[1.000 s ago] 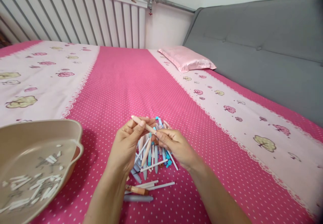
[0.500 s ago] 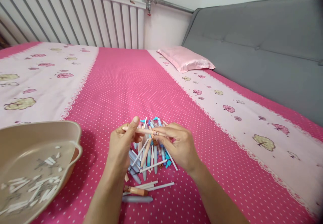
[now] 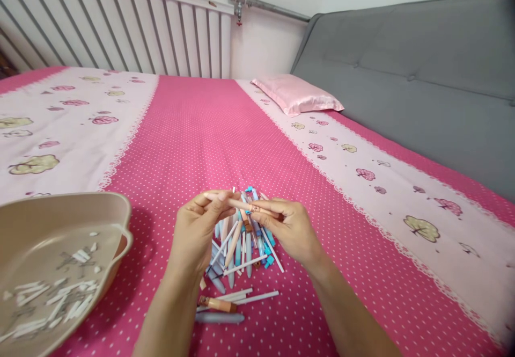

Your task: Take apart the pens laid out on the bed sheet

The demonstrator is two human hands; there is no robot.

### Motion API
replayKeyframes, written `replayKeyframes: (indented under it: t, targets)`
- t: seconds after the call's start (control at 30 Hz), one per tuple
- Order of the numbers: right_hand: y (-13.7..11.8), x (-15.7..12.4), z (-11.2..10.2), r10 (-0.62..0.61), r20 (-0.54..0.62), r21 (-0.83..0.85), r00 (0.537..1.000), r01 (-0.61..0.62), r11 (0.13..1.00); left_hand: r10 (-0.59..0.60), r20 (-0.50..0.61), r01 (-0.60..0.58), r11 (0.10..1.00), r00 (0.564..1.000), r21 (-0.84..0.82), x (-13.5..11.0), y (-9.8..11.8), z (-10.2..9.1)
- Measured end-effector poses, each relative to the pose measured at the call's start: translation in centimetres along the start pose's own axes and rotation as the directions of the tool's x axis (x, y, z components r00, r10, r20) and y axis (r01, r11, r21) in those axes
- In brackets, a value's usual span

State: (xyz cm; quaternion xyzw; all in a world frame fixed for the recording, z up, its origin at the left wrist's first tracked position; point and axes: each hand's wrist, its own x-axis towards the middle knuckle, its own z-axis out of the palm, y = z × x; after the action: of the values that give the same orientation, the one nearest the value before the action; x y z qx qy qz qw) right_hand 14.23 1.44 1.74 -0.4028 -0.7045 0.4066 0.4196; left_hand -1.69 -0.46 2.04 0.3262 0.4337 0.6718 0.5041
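Note:
A slim peach-coloured pen (image 3: 241, 204) with a small brown figure printed on it lies level between my two hands. My left hand (image 3: 196, 228) pinches its left part between thumb and fingers. The fingers of my right hand (image 3: 295, 233) close around its right end, which they partly hide. Under both hands is a pile of pen parts (image 3: 237, 244): grey-blue and peach barrels, white sticks, clear tubes and bright blue pieces. Nearer to me, an orange-brown pen piece (image 3: 219, 304), white sticks (image 3: 257, 297) and a grey-blue barrel (image 3: 220, 318) lie on the bed.
At the left stands a beige basin (image 3: 120, 206) with many short white pieces (image 3: 76, 308) inside. Pink dotted bedding (image 3: 193, 131) covers the bed. Farther off are a pink pillow (image 3: 298, 94), a grey headboard (image 3: 422, 67) and a white radiator (image 3: 140, 29).
The pen has tilted, its left end now higher than its right. My left thumb has lowered onto the pen, and the left fingers have shifted slightly up and right.

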Motion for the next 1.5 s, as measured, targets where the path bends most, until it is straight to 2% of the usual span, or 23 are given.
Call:
replayKeyframes:
  t: [0.13,0.3,0.43,0.63,0.73,0.8,0.83,0.9,0.97,1.0,1.03,1.07,1.17,1.2,1.27,1.37,1.5]
  targets:
    - [-0.2,-0.2,0.1,-0.113,-0.041,-0.215,0.993,0.102,0.971,-0.002,-0.219,0.027,0.994,0.976,0.108,0.2,-0.5,-0.1]
    - [-0.4,-0.4,0.3,-0.292,-0.026,-0.397,0.956,0.258,0.881,-0.024,-0.311,0.078,0.984,0.95,0.163,0.3,-0.4,-0.3]
    - [-0.5,-0.4,0.1,-0.342,-0.062,-0.392,0.938,0.292,0.872,-0.051,-0.266,0.094,0.984,0.963,0.149,0.5,-0.1,-0.7]
    - [-0.5,-0.3,0.0,-0.222,-0.104,-0.308,0.97,0.181,0.934,-0.017,-0.138,0.037,0.99,0.99,0.139,0.5,0.1,-0.9]
    - [-0.6,-0.3,0.1,-0.178,-0.079,-0.336,0.981,0.142,0.931,-0.087,-0.075,0.093,0.992,0.993,0.086,0.5,0.2,-0.8]
    - [-0.6,-0.3,-0.2,-0.149,-0.058,-0.355,0.987,0.119,0.927,-0.116,-0.077,0.116,0.993,0.99,0.0,0.6,0.5,-1.0]
    - [-0.5,-0.2,-0.5,-0.126,-0.051,-0.368,0.991,0.099,0.925,-0.095,-0.114,0.091,0.995,0.989,-0.038,0.7,0.6,-1.2]
    - [-0.1,-0.1,-1.3,-0.062,-0.04,-0.414,0.997,0.04,0.909,0.042,-0.252,-0.055,0.998,0.967,-0.044,0.9,1.0,-1.8]
    - [0.5,0.0,-2.1,0.015,-0.025,-0.503,1.0,-0.026,0.864,0.241,-0.365,-0.233,0.97,0.899,0.066,1.0,1.2,-2.4]
    - [0.7,0.0,-2.4,0.051,-0.013,-0.556,0.999,-0.049,0.83,0.322,-0.377,-0.29,0.947,0.868,0.142,1.0,1.2,-2.6]
    - [0.9,0.0,-2.5,0.082,0.005,-0.607,0.997,-0.062,0.793,0.375,-0.358,-0.314,0.924,0.855,0.219,1.0,1.0,-2.7]
    - [1.0,0.0,-2.5,0.107,0.025,-0.647,0.994,-0.065,0.759,0.393,-0.308,-0.307,0.906,0.866,0.293,1.0,0.8,-2.7]
    - [0.5,-0.3,-1.8,0.15,0.094,-0.7,0.984,-0.042,0.713,0.264,-0.03,-0.208,0.823,0.964,0.528,1.0,-0.3,-2.3]
    - [0.2,-0.4,-1.6,0.163,0.093,-0.708,0.982,-0.05,0.704,0.208,0.064,-0.202,0.762,0.976,0.615,1.0,-0.7,-2.2]
    - [-0.5,-0.6,-1.2,0.192,0.055,-0.727,0.98,-0.093,0.681,0.174,0.18,-0.25,0.614,0.968,0.748,1.1,-1.3,-1.9]
    - [-1.6,-1.0,-1.2,0.164,-0.003,-0.716,0.986,-0.117,0.689,0.216,0.238,-0.315,0.472,0.947,0.824,1.0,-1.5,-1.8]
    - [-3.1,-2.2,-2.3,0.009,-0.036,-0.63,0.999,-0.03,0.776,0.233,0.272,-0.348,0.411,0.934,0.842,1.2,-1.3,-2.5]
